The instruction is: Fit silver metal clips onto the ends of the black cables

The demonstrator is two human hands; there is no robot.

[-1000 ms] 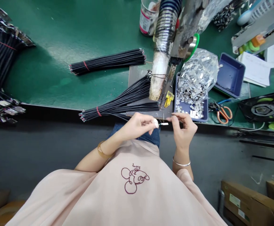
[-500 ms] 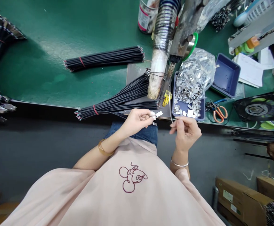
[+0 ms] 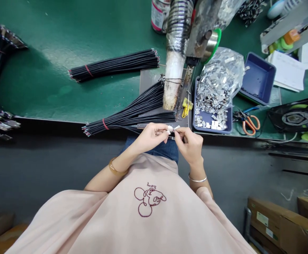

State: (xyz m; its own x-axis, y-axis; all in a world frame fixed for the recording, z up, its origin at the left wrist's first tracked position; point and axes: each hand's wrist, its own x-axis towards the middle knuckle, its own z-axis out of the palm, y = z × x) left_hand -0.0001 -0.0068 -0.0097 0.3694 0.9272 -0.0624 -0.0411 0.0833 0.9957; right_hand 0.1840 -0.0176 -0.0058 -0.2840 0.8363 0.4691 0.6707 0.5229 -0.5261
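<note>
My left hand (image 3: pixel 152 137), with white coverings on its fingertips, is closed in a pinch on a small metal connector (image 3: pixel 177 127) at the bench's front edge. My right hand (image 3: pixel 191 144) meets it from the right, thumb and finger pinched at the connector's other end. Fingers hide most of the piece. Just behind my left hand lies a bundle of black cables (image 3: pixel 127 112), tied with a red band and fanned toward the right. A soldering tip in a metal holder (image 3: pixel 185 86) points down above my hands, with a yellow clip (image 3: pixel 187 107) beside it.
A blue tray (image 3: pixel 229 129) holds loose metal connectors and a plastic bag (image 3: pixel 220 76) of more. Orange-handled pliers (image 3: pixel 250 125) and a small fan (image 3: pixel 294 118) lie to the right. A wrapped hose (image 3: pixel 175 60) hangs close above. Another cable bundle (image 3: pixel 114 65) lies behind.
My right hand has moved left from beside the blue tray to the connector in my left hand. The thin strand near its fingers now hangs apart from them. My left hand has barely moved.
</note>
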